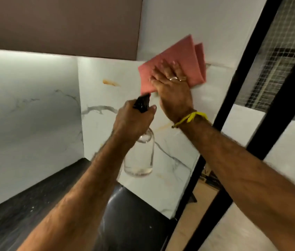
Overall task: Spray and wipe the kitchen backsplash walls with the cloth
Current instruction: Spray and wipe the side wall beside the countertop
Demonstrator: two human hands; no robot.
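My right hand point(172, 87) presses a folded pink cloth point(179, 57) flat against the top of the white marble backsplash point(106, 98), near its upper right edge. My left hand point(132, 122) grips the black trigger head of a clear spray bottle point(139, 158), held up in front of the wall just below and left of the cloth. A little liquid sits in the bottle's bottom. Orange-brown smears mark the backsplash: one point(109, 82) left of the cloth and a fainter streak point(163, 126) beside the bottle.
A dark stone countertop point(34, 201) runs below the wall corner. A brown upper cabinet point(59, 24) hangs above on the left. A black door frame point(251, 84) stands right of the backsplash, with a wire mesh panel point(284, 57) behind it.
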